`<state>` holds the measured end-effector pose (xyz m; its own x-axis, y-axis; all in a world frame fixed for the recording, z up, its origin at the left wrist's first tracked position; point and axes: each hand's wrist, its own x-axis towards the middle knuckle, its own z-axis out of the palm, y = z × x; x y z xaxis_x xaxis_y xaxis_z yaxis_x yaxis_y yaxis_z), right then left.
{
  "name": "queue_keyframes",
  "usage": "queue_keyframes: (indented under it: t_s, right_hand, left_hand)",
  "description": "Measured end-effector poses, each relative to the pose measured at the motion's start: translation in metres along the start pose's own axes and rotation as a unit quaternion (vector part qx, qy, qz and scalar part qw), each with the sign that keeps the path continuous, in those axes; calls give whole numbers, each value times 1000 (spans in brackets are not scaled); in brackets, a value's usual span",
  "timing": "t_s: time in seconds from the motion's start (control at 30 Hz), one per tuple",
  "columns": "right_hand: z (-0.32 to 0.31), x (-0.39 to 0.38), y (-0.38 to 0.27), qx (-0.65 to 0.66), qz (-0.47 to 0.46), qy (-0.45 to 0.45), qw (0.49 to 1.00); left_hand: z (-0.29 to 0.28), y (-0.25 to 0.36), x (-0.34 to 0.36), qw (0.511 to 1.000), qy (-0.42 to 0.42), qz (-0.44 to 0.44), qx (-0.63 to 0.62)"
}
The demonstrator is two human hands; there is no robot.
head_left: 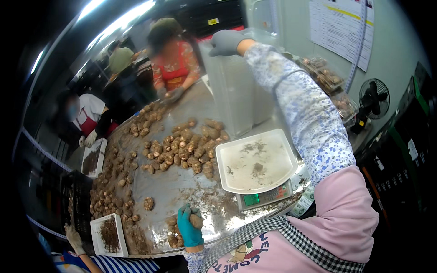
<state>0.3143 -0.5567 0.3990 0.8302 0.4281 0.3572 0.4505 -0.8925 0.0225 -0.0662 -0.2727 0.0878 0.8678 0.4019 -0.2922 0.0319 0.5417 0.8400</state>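
Observation:
My left hand [190, 226], in a teal glove, is closed round a brown taro root [196, 221] by the near edge of the metal table. A few more taro roots [173, 236] lie just left of it. Far from it, my right hand [226, 42] in a grey glove reaches up and forward, its fingers bent over the top of a tall stack of clear plastic containers [234, 93]. A white weighing tray [256, 161], dirt-specked and without roots, sits on a digital scale [265, 196] between my arms. The main taro pile [186, 148] lies left of the tray.
Smaller taro roots [109, 191] spread along the table's left side, beside white trays of dirt [109, 235] [94, 158]. Co-workers stand across and at the left; one co-worker's gloved hand [74, 239] is near the lower left. Packed clear boxes [325, 77] and a fan [374, 98] stand right.

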Motion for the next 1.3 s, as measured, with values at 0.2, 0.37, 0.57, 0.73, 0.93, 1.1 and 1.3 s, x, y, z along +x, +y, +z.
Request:
queue_keyframes:
  t_s: [0.2, 0.37, 0.57, 0.73, 0.93, 1.1, 1.3]
  right_hand:
    - [3, 39, 18, -26, -9, -69, 997]
    - [-9, 23, 2, -72, 18, 35, 997]
    - [-13, 20, 19, -29, 45, 178, 982]
    - [-37, 14, 65, 90, 94, 402, 906]
    - [-39, -141, -42, 184, -19, 450, 873]
    - [67, -305, -106, 59, -82, 359, 928]
    - [180, -372, -165, 177, 50, 170, 968]
  left_hand:
    - [-33, -11, 13, 998, 40, -6, -46]
    - [-24, -10, 13, 998, 30, -7, -64]
    - [-27, -11, 20, 997, 19, -5, -74]
    - [-31, -12, 24, 997, 23, 3, -71]
    - [-56, -16, 27, 995, 43, -21, -83]
    - [-57, -19, 27, 995, 28, -36, -83]
    - [-44, -16, 25, 992, -42, -93, -76]
